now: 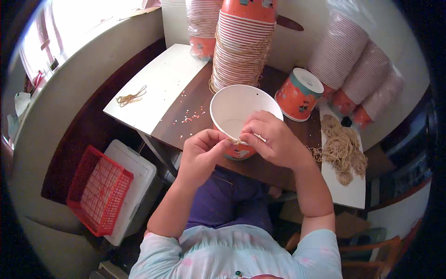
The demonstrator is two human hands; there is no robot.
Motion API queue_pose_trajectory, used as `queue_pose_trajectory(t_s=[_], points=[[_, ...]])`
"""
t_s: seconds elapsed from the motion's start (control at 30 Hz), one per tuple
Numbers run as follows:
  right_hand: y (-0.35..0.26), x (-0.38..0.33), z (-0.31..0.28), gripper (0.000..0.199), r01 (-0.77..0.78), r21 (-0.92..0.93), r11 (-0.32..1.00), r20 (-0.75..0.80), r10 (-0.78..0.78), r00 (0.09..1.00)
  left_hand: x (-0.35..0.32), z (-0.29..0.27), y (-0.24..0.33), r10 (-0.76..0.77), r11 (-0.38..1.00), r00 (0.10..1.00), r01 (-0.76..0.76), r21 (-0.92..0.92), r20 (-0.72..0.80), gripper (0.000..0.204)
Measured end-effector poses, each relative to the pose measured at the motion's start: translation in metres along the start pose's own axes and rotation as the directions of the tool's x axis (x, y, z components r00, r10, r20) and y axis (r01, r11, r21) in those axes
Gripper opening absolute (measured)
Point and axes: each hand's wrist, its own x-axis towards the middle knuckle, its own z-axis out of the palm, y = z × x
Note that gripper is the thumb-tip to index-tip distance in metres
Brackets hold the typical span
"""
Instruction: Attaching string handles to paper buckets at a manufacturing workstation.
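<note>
An orange paper bucket with a white inside point(225, 104) stands upright on the brown table in front of me, its mouth facing up. At its near rim, a bit of tan cord point(236, 141) shows between my fingertips. My left hand point(200, 153) pinches the cord from the left, thumb against forefinger. From the right, my right hand point(274, 142) pinches at the same spot, its other fingers curled over the rim into the bucket's mouth. Just how the cord joins the rim is too small to make out.
Behind the bucket rises a tall stack of buckets point(241, 51) with cords hanging. An upside-down bucket point(297, 97), plastic-wrapped stacks point(339, 51) and a tangled cord pile point(343, 149) stand right. Left lie a cord bundle point(131, 97), small paper dots point(190, 116) and a red basket point(100, 190).
</note>
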Motion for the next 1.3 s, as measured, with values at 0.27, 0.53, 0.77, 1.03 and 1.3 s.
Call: queue_pose_trajectory(t_s=[0.27,0.53,0.77,1.03,1.3], points=[[-0.016,-0.010,0.013,0.012,0.101,-0.238,0.966,-0.132,-0.135,0.982,-0.003,0.013,-0.004,-0.087,0.989,0.996,0.083,-0.121,-0.033,0.008],[-0.013,-0.025,0.011,0.017,0.018,-0.288,0.958,-0.265,-0.098,0.959,-0.004,0.014,-0.011,-0.106,0.968,0.993,0.092,-0.232,-0.050,0.008],[-0.017,-0.027,0.006,0.033,0.011,-0.094,0.995,-0.270,-0.036,0.962,-0.004,0.014,-0.012,-0.141,0.949,0.989,0.126,-0.290,-0.033,0.009],[-0.012,-0.025,0.018,0.022,0.058,0.011,0.998,-0.262,-0.053,0.964,-0.003,0.013,-0.013,-0.151,0.950,0.988,0.138,-0.279,-0.027,0.009],[-0.011,-0.023,0.018,0.016,0.149,-0.118,0.982,-0.269,-0.176,0.947,-0.003,0.008,-0.014,-0.128,0.953,0.992,0.125,-0.274,0.009,0.008]])
